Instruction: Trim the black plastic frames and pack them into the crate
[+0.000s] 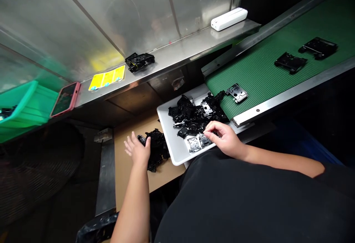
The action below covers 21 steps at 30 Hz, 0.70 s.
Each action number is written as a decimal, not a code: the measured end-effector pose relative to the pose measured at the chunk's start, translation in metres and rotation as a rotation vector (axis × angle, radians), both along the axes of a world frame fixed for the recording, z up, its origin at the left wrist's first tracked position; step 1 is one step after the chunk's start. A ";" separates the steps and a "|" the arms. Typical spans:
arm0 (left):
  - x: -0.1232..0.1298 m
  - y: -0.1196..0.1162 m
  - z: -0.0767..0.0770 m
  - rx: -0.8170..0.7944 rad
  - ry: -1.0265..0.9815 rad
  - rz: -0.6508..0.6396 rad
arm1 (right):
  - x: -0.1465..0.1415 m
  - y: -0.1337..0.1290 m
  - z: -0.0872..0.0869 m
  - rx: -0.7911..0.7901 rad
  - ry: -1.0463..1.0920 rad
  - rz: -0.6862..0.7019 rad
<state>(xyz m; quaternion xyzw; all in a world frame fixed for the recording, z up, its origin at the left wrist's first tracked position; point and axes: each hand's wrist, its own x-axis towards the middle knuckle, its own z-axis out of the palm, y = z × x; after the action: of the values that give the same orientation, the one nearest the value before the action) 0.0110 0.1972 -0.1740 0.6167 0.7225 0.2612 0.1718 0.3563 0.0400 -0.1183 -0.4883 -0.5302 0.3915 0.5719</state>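
1. The left hand [137,149] is open with its fingers spread, and it holds nothing that shows. Its thumb side lies against the near edge of a heap of black plastic parts [157,150], which sits on a sheet of cardboard [130,176].

2. The right hand [223,138] reaches over the near rim of a white tray [172,141]. Its fingers curve down, and the thumb and first finger come close together at a silver metal plate [205,140]. I cannot tell whether they have actually pinched it.

3. The tray holds a tangled pile of black parts [194,115], with more silver plates among them. One plate [194,144] lies apart near the tray's front edge, just beside the right hand.

4. The tray's far end sits against a green conveyor belt [263,69]. A silver part [237,93] lies on the belt just past the tray, and two black parts [290,62] lie further along it.

5. A steel shelf [177,54] runs behind, carrying a single black part [139,61], a yellow card [107,78], a white box [229,19] and a phone in a pink case [65,99]. A green bin [27,106] stands at its far left end.
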 end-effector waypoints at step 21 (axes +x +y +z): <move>0.128 0.030 -0.074 -0.337 -0.478 -0.107 | 0.003 -0.002 -0.004 -0.034 -0.014 -0.068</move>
<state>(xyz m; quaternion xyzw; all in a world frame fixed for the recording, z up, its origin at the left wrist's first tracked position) 0.1391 0.2271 -0.2483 0.5376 0.6612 0.2661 0.4507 0.3597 0.0382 -0.1225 -0.5186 -0.5106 0.3772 0.5728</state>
